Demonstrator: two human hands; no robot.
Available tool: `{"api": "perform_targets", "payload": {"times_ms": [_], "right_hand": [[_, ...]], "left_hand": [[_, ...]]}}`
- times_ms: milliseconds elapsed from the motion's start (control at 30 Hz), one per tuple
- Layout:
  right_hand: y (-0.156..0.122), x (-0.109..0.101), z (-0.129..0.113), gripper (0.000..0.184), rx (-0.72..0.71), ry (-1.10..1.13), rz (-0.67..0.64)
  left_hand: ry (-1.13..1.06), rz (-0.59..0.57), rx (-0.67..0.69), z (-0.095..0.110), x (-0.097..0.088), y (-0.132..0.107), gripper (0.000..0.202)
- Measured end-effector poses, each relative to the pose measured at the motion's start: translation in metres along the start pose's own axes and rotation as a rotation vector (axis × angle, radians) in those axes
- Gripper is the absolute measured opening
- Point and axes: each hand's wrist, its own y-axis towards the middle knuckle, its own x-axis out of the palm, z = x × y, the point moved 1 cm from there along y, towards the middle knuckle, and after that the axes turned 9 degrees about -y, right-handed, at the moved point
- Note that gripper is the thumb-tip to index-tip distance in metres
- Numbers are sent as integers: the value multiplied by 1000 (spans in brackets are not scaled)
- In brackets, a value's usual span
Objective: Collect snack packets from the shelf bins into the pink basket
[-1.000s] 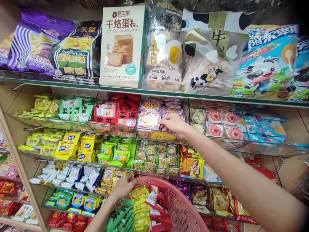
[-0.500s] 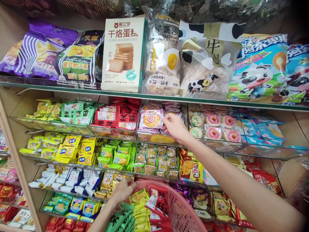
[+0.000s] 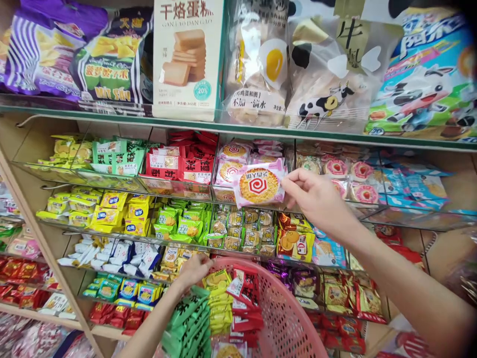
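Between the thumb and fingers of my right hand [image 3: 309, 191] is a pink-edged packet of round biscuit [image 3: 259, 184], held by its right edge in front of the shelf. Behind it, more packets of the same kind [image 3: 229, 169] sit in their compartment. My left hand [image 3: 196, 268] is closed over the far left rim of a pink perforated plastic basket [image 3: 294, 308]. Inside the basket lie green packets [image 3: 190, 318], yellow packets [image 3: 219, 303] and red packets [image 3: 246, 298], with a pink biscuit packet [image 3: 229, 349] at the near end.
Clear-fronted shelf rows hold wrapped snacks, among them red packets [image 3: 179, 166] and strawberry-printed packets [image 3: 361, 169]. Along the top shelf's green edge [image 3: 122, 112] stand large bags and a cake box [image 3: 186, 59]. A wooden upright [image 3: 48, 253] borders the left side.
My right hand has drawn the pink biscuit packet out of its compartment, toward me and slightly right. The left hand stays on the basket rim. The view has tilted down and come closer.
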Motion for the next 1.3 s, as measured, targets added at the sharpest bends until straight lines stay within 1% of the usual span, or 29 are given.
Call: {"api": "perform_targets", "payload": {"times_ms": [100,167,200,333,367,400,433,467,533,600,667,767,833,900,967,1067,1133,1200,1300], "right_hand": [[-39,-1,-3,22,-47,-123,-175],[-67,6,-1,25,-98,-223,-301],[-80,12,2,25,-147,-283,-350],[-131,41,20,25,-394,-547,-410],[-141,49,26,26,-421,-569,-434],[-151,57,32,26,-418,-556,-465],[-159,64,38,27,-385,-509,-506],[-167,71,43,26,-325,-439,-548],[-181,83,53,23,-142,-266,-612],[-192,92,61,21,52,-92,-622],[-201,100,66,22,209,69,-566],[-210,110,70,27,392,238,-432],[-214,116,71,30,501,310,-372],[-219,121,69,33,617,386,-346],[-225,124,65,34,770,518,-368],[-234,127,56,30,1044,783,-440],[-238,129,50,30,1192,932,-453],[-240,132,46,32,1274,1051,-435],[-240,136,44,35,1292,1199,-424]], "left_hand": [[17,-6,-11,3,0,0,41],[29,-20,-9,5,0,1,41],[34,-30,-8,5,0,1,41],[40,-34,-3,8,-1,-1,41],[39,-33,-5,9,-1,-2,40],[37,-31,-7,10,-1,-2,40],[35,-29,-11,10,-1,-3,41],[30,-27,-15,10,-1,-4,42],[17,-24,-22,11,-1,-4,44],[12,-22,-29,10,0,-4,44],[18,-18,-31,9,0,-3,44],[38,-15,-26,7,1,-1,46],[46,-19,-25,7,2,0,46],[49,-23,-28,7,2,0,47],[49,-23,-32,7,2,0,45],[54,-14,-27,8,1,-1,43],[54,-14,-22,9,1,-2,43],[54,-19,-21,9,1,-3,44],[57,-20,-24,10,1,-4,45]]}}
